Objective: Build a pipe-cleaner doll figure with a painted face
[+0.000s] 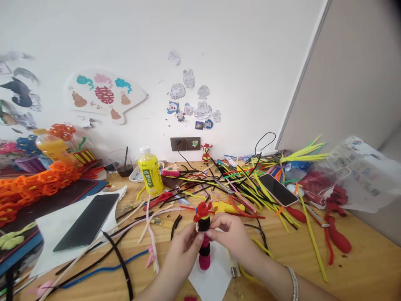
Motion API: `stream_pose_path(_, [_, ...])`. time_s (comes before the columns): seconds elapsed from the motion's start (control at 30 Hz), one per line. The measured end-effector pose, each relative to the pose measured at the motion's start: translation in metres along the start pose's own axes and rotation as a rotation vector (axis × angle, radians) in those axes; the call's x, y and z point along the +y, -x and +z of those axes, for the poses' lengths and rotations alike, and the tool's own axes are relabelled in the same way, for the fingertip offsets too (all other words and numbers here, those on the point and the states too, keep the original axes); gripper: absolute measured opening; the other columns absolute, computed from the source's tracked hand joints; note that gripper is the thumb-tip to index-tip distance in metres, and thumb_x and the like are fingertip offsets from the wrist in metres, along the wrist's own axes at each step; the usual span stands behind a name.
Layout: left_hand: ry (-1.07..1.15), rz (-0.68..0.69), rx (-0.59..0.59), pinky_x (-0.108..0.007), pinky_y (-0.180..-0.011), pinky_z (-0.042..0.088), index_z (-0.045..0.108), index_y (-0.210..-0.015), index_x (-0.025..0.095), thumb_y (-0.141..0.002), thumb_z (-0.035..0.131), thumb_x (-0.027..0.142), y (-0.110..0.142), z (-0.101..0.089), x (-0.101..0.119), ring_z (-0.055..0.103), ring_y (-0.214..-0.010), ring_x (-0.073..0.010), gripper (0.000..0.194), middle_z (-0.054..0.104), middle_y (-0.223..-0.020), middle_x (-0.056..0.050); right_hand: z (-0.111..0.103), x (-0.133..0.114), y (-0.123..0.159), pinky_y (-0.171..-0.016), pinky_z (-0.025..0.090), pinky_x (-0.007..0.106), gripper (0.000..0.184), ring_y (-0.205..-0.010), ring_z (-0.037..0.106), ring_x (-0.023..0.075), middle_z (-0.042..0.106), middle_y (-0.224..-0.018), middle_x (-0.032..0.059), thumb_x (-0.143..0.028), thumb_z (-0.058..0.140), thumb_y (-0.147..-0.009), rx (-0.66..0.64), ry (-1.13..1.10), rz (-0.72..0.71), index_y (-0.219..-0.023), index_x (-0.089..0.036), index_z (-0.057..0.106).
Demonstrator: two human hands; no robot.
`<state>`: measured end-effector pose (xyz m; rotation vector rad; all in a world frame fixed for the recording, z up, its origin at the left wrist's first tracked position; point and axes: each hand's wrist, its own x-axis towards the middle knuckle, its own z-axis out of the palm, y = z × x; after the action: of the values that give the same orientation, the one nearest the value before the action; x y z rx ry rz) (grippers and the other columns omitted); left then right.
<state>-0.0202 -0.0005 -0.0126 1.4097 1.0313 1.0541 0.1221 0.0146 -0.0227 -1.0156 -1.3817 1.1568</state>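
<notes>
Between my two hands stands a small pipe-cleaner figure (204,250) with a red top, a black and pale head and a magenta and black body. My left hand (184,246) pinches it from the left at head height. From the right, the thumb and fingers of my right hand (230,234) are closed at the same spot. Under the figure lies a sheet of white paper (216,278). Just behind it is a yellow glue gun (228,207). My fingers hide part of the figure's middle.
Loose pipe cleaners (244,179) cover the back of the wooden table (360,259). A yellow drink bottle (150,171), a phone (278,190), a dark tablet-like slab (87,221) and a finished-looking figure (206,154) stand or lie around. Red balloons (340,234) are at right.
</notes>
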Motion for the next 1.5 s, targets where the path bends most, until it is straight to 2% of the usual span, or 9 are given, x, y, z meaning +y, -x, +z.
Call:
stream_pose_path(0.13, [0.031, -0.002, 0.017, -0.027, -0.063, 0.042, 0.055, -0.07, 0.015, -0.066, 0.059, 0.043, 0.001, 0.001, -0.003, 0.05, -0.067, -0.017, 0.029, 0.054, -0.066, -0.002, -0.002, -0.004, 0.001, -0.065, 0.044, 0.029, 0.008, -0.067, 0.058, 0.0161, 0.063, -0.068, 0.0024, -0.018, 0.068, -0.06, -0.047, 0.049, -0.028, -0.058, -0.016, 0.061])
stream_pose_path(0.33, [0.043, 0.061, 0.047, -0.026, -0.061, 0.042, 0.058, -0.072, 0.015, -0.067, 0.059, 0.042, 0.008, 0.003, 0.002, 0.049, -0.065, -0.0163, 0.028, 0.054, -0.065, -0.001, -0.001, -0.014, 0.007, -0.067, 0.044, 0.029, 0.01, -0.068, 0.057, 0.0161, 0.061, -0.067, 0.0014, -0.013, 0.068, -0.059, 0.026, 0.172, -0.126, -0.054, -0.018, 0.061])
stream_pose_path(0.57, [0.048, 0.078, 0.082, -0.025, -0.059, 0.043, 0.06, -0.081, 0.014, -0.069, 0.059, 0.042, 0.013, 0.005, 0.003, 0.052, -0.067, -0.0168, 0.03, 0.06, -0.072, -0.004, 0.002, -0.019, 0.014, -0.065, 0.043, 0.028, 0.013, -0.067, 0.056, 0.0151, 0.059, -0.065, 0.0004, -0.01, 0.066, -0.062, 0.045, 0.224, -0.246, -0.055, -0.019, 0.059])
stream_pose_path(0.73, [0.135, -0.001, 0.087, -0.026, -0.061, 0.044, 0.06, -0.071, 0.014, -0.062, 0.065, 0.043, -0.001, 0.003, -0.006, 0.054, -0.065, -0.0165, 0.03, 0.059, -0.065, -0.002, 0.003, -0.008, 0.006, -0.066, 0.044, 0.028, 0.007, -0.069, 0.056, 0.0159, 0.06, -0.068, 0.0018, -0.012, 0.063, -0.066, 0.077, 0.267, -0.179, -0.06, -0.017, 0.062])
stream_pose_path(0.87, [0.286, -0.105, 0.117, -0.028, -0.066, 0.046, 0.058, -0.078, 0.016, -0.059, 0.068, 0.041, -0.01, 0.001, -0.013, 0.058, -0.07, -0.0177, 0.033, 0.063, -0.076, -0.004, 0.004, -0.002, 0.002, -0.075, 0.044, 0.031, 0.009, -0.078, 0.057, 0.018, 0.064, -0.079, 0.0053, -0.016, 0.059, -0.072, 0.078, 0.316, -0.216, -0.074, -0.017, 0.067])
stream_pose_path(1.0, [0.276, -0.108, 0.18, -0.03, -0.066, 0.047, 0.058, -0.074, 0.015, -0.054, 0.071, 0.044, -0.013, -0.002, -0.018, 0.06, -0.074, -0.0197, 0.038, 0.062, -0.072, -0.003, 0.008, 0.001, 0.003, -0.078, 0.043, 0.034, 0.016, -0.084, 0.055, 0.0206, 0.063, -0.086, 0.0063, -0.017, 0.066, -0.065, 0.068, 0.411, -0.258, -0.081, -0.019, 0.067])
stream_pose_path(1.1, [0.26, -0.102, 0.202, -0.03, -0.064, 0.047, 0.058, -0.071, 0.014, -0.051, 0.071, 0.046, -0.014, -0.003, -0.02, 0.06, -0.073, -0.02, 0.04, 0.061, -0.068, -0.002, 0.012, 0.004, 0.003, -0.074, 0.045, 0.032, 0.024, -0.081, 0.055, 0.0201, 0.062, -0.086, 0.0054, -0.013, 0.066, -0.061, 0.044, 0.436, -0.239, -0.084, -0.019, 0.066])
stream_pose_path(1.27, [0.299, -0.078, 0.192, -0.031, -0.07, 0.048, 0.06, -0.075, 0.014, -0.051, 0.072, 0.045, -0.011, -0.002, -0.019, 0.06, -0.08, -0.0212, 0.041, 0.065, -0.078, -0.006, 0.011, 0.009, -0.002, -0.067, 0.048, 0.03, 0.02, -0.071, 0.058, 0.0179, 0.063, -0.081, 0.0063, -0.01, 0.054, -0.067, 0.024, 0.294, -0.134, -0.083, -0.016, 0.065])
stream_pose_path(1.5, [0.344, -0.109, 0.227, -0.03, -0.064, 0.05, 0.06, -0.073, 0.014, -0.048, 0.074, 0.041, -0.009, -0.001, -0.006, 0.061, -0.073, -0.0189, 0.039, 0.066, -0.073, -0.003, 0.006, 0.0, -0.005, -0.08, 0.044, 0.033, 0.023, -0.087, 0.06, 0.0205, 0.067, -0.088, 0.0066, -0.015, 0.056, -0.068, -0.093, -0.11, 0.081, -0.09, -0.014, 0.065])
